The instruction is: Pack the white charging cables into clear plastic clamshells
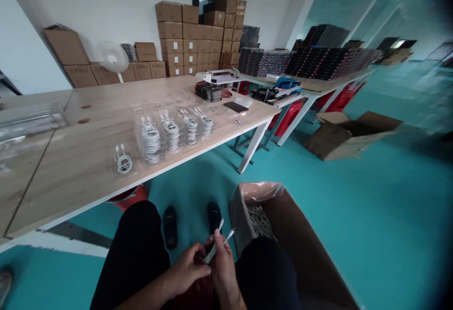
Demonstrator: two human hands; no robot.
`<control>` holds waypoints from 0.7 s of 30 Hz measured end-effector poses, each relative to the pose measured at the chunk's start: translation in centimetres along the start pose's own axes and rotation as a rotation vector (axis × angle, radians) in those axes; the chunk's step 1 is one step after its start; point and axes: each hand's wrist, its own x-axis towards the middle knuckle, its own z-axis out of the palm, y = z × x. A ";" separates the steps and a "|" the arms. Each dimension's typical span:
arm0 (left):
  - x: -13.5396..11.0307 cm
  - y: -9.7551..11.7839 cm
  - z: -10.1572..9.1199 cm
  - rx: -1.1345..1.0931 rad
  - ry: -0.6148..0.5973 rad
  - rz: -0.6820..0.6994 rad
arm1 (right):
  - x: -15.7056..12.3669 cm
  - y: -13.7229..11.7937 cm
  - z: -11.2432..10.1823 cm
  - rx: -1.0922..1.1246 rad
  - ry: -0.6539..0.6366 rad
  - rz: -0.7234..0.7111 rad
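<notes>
Between my knees, both hands hold one white charging cable, its two plug ends sticking up past the fingers. My left hand pinches the cable's looped part from the left. My right hand is closed round it near the plugs, with the thumb on top. Up on the table, several stacks of coiled white cables in clear trays stand in a row. A single coiled cable lies in its own clear tray left of them. More loose white cables lie inside the open carton by my right knee.
The wooden table runs across in front of me, with a phone and a dark bundle on it. The open carton stands at my right. Another open carton is farther right on the floor. Stacked boxes line the wall.
</notes>
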 end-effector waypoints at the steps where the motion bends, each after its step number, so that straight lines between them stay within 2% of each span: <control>1: 0.0 -0.2 0.0 -0.009 0.003 0.002 | 0.1 0.0 0.1 0.013 -0.005 0.007; 5: 0.3 -0.8 -0.3 -0.168 0.008 -0.072 | 0.3 -0.2 0.4 -0.011 -0.008 0.019; 8: 0.8 -1.0 -1.0 -0.329 0.039 -0.148 | 0.3 -0.5 0.3 -0.095 -0.103 0.016; 10: 1.2 -1.0 -1.4 -0.344 0.072 -0.171 | 0.4 -0.7 0.2 -0.190 -0.143 -0.046; 13: 1.1 -0.7 -1.9 -0.168 0.178 -0.091 | 0.8 -0.6 -0.2 -0.350 -0.030 -0.142; 16: 0.6 -0.2 -2.0 0.146 0.186 0.096 | 1.2 -0.4 -0.6 -0.427 0.119 -0.165; 19: 0.1 0.2 -1.9 0.415 0.147 0.218 | 1.3 -0.3 -0.8 -0.449 0.148 -0.158; 21: 0.2 0.2 -1.8 0.474 0.143 0.245 | 1.3 -0.3 -0.9 -0.476 0.129 -0.170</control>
